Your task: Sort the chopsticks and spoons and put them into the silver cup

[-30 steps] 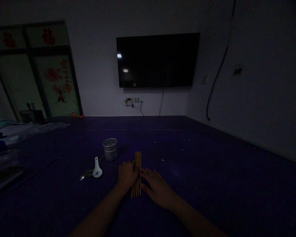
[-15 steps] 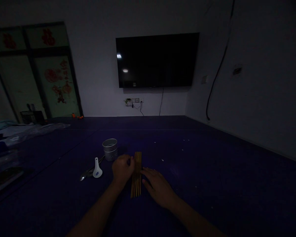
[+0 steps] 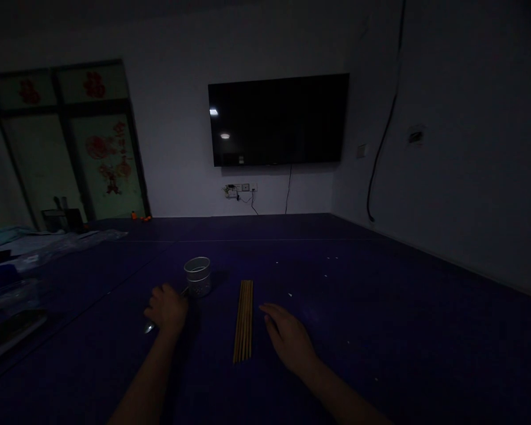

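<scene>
My left hand [image 3: 167, 308] is low over the spoons left of the chopsticks, its fingers bent and apart, their tips hidden from me. Beneath it the white spoon is covered. A metal spoon's shiny bowl [image 3: 149, 327] pokes out at the hand's lower left, and a thin handle shows on its other side. Several wooden chopsticks [image 3: 243, 321] lie side by side in a neat row, pointing away from me. Just right of them rests my right hand [image 3: 287, 337], open, fingers stretched out and not touching them. Behind my left hand stands a metal cup [image 3: 197, 276] with small holes low in its side.
The purple tabletop [image 3: 380, 330] carries small white scraps [image 3: 290, 294] on its right part. At far left lie a dark flat device [image 3: 15, 330], clear plastic [image 3: 20, 295] and a cloth [image 3: 13, 233]. A television [image 3: 278, 121] hangs on the wall ahead.
My left hand has left the chopsticks and moved left over the spoons, covering the white one. My right hand has drawn slightly away from the chopsticks. The view has tilted up a little.
</scene>
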`<state>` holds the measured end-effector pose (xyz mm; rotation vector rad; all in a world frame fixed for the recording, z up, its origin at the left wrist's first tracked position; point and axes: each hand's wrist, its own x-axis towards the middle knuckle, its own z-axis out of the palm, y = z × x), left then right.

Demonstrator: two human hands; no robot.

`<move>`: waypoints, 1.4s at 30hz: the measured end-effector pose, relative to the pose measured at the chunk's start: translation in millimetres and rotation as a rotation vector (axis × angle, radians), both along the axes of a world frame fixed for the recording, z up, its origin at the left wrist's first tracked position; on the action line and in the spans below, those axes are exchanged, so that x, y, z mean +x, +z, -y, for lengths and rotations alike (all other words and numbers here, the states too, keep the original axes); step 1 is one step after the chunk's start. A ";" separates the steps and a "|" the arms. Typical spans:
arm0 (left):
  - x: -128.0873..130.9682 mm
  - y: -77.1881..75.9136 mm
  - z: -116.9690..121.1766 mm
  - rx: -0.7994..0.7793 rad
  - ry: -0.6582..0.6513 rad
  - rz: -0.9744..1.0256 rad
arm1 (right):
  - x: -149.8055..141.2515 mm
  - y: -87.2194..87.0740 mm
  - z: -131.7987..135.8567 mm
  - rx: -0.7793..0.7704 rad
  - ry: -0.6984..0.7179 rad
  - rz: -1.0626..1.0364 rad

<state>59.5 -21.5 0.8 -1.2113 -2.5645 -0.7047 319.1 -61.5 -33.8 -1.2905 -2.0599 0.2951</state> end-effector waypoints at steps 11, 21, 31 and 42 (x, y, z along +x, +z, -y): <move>-5.2 -2.3 -4.9 -0.067 -0.079 0.012 | -1.2 3.3 2.7 -0.016 0.001 -0.006; -0.9 -3.0 -5.3 -0.088 -0.078 0.001 | -1.0 1.8 1.6 -0.017 0.018 -0.018; 0.8 -3.2 -6.7 -0.083 -0.096 -0.013 | -2.2 1.8 2.8 -0.006 0.014 -0.031; -5.3 -10.9 -13.9 0.107 -0.194 -0.078 | -2.9 -2.6 1.4 0.015 0.010 -0.086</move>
